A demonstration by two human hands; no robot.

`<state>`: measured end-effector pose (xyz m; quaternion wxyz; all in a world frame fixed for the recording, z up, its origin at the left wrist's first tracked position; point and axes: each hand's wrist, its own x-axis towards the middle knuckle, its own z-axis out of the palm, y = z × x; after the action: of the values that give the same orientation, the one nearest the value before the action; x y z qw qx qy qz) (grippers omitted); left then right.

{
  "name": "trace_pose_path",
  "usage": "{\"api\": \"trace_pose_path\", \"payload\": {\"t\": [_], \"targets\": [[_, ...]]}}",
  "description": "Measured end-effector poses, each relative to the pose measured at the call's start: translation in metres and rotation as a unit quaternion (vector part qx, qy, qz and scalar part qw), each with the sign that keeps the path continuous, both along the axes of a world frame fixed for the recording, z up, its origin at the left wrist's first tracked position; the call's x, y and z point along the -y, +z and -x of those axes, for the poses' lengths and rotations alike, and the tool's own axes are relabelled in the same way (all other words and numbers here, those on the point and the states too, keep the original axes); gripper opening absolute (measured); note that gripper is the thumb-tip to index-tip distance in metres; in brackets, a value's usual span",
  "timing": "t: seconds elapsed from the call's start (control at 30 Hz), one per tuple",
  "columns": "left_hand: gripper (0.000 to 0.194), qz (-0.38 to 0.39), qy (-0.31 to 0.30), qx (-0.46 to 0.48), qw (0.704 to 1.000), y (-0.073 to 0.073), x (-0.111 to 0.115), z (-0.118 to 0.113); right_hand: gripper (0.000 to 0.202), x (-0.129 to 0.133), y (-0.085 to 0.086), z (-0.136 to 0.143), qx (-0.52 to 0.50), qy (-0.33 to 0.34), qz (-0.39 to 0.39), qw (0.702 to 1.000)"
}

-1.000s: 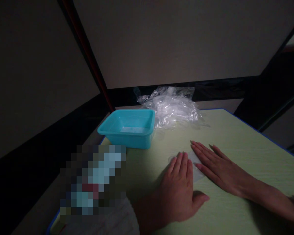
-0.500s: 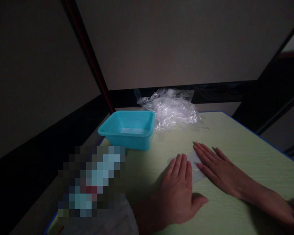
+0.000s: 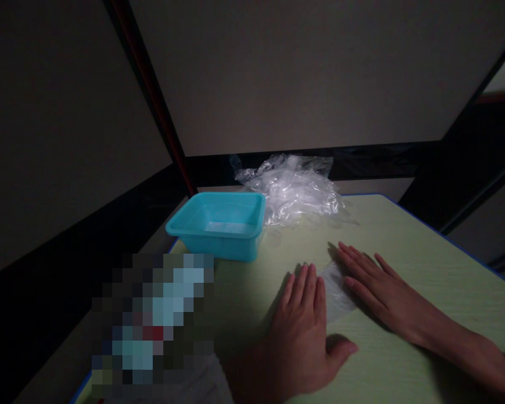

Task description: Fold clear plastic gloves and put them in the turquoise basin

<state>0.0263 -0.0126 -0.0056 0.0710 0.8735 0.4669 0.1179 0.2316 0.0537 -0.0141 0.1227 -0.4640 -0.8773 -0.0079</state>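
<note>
A thin, see-through plastic piece [image 3: 336,289] lies flat on the pale green tabletop [image 3: 404,241] between my hands. My left hand [image 3: 303,325] is palm down at the piece's left edge, its fingers stretched forward and its thumb out to the right. From the right, my right hand [image 3: 374,286] reaches in with fingers extended and lies over the piece's right edge. Both hands are open, and neither grips anything. Part of the piece is hidden under the fingers.
A turquoise plastic basin [image 3: 219,244] stands at the table's back left. Beside it, at the back edge, lies a crumpled heap of clear plastic bags [image 3: 294,193]. A blurred-out area covers the left front. Panelled walls rise behind the table.
My right hand has shifted slightly right and my left hand slightly left, so the gap between them is wider and more of the plastic piece shows.
</note>
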Motion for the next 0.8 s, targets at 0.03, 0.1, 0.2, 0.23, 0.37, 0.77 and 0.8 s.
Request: {"api": "trace_pose_path", "payload": {"t": [0.03,0.1,0.2,0.23,0.37,0.77,0.8], "targets": [[0.081,0.008,0.002,0.003,1.0,0.001,0.0,0.0,0.055,0.0,0.004,0.001,-0.008,0.003,-0.001,1.0],[0.078,0.028,0.008,0.004,1.0,0.002,0.0,0.0,0.054,0.0,0.011,0.003,-0.023,0.016,-0.004,1.0],[0.08,0.039,0.013,0.001,0.999,0.004,0.001,0.0,0.05,0.002,0.02,0.008,-0.041,0.044,-0.012,0.998],[0.08,0.039,0.015,-0.001,0.999,0.004,0.001,0.0,0.049,0.003,0.023,0.01,-0.047,0.05,-0.017,0.998],[0.079,0.038,0.017,-0.001,0.999,0.003,0.001,0.0,0.051,0.005,0.03,0.013,-0.069,0.057,-0.052,0.995],[0.079,0.058,0.019,0.015,0.998,0.006,0.001,-0.001,0.047,0.002,0.028,0.008,-0.067,0.058,-0.075,0.993],[0.08,0.055,0.021,0.013,0.998,0.005,0.001,-0.001,0.047,0.002,0.028,0.008,-0.066,0.058,-0.069,0.994]]}}
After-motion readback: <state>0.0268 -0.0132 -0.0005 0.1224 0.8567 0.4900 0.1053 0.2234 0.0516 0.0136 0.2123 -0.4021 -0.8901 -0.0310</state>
